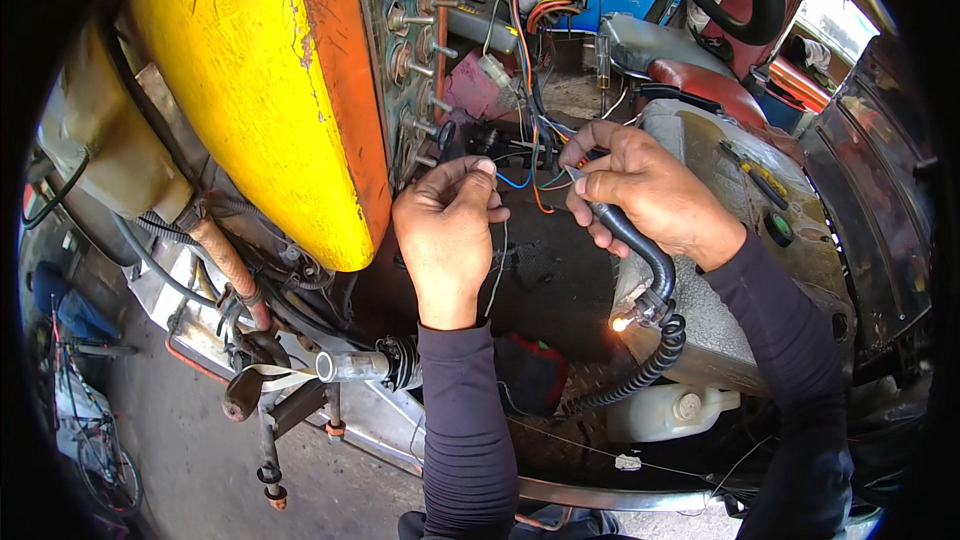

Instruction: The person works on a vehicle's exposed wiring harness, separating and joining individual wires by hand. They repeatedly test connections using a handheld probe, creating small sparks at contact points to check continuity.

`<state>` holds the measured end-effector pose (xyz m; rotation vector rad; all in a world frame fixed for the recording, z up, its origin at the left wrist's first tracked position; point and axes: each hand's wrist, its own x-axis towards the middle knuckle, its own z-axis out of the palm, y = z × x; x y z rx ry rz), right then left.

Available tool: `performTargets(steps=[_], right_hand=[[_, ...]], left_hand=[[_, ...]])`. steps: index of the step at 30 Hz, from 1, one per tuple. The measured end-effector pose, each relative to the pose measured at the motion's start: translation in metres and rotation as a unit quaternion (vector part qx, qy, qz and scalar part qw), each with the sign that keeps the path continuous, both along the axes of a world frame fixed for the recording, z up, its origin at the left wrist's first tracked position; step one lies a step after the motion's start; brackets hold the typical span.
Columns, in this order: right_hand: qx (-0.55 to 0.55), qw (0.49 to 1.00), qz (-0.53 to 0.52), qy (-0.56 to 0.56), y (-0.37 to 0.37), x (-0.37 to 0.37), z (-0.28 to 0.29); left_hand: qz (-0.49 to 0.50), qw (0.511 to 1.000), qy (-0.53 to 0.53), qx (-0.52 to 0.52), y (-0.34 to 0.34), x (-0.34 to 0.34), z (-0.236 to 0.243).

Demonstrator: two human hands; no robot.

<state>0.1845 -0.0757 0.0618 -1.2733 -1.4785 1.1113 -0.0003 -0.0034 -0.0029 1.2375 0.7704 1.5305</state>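
"Hands?"
"Left hand point(445, 225) pinched, apparently on the thin blue wire point(513, 183), centre; right hand point(655, 195) closed around the curved black tube point(638, 240), right of it."
"Advice?"
"I'd steady the wire, watch the glowing bulb point(621, 324)."

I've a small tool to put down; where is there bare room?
The grey cover, between the right hand and the black-and-yellow tool; the floor beside the bicycle. Crowded: the coloured wires by the left hand.
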Motion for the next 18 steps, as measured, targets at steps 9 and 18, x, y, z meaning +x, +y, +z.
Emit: performTargets(steps=[9, 18], right_hand=[[0.009, 1.0, -0.001, 0.005, 0.001, 0.004, 0.002], [-0.028, 0.998, 0.033, -0.048, -0.03, 0.024, 0.008]], left_hand=[[-0.008, 1.0, 0.024, 0.006, 0.003, 0.001, 0.004], [0.003, 1.0, 0.001, 0.006, 0.004, 0.002, 0.003]])
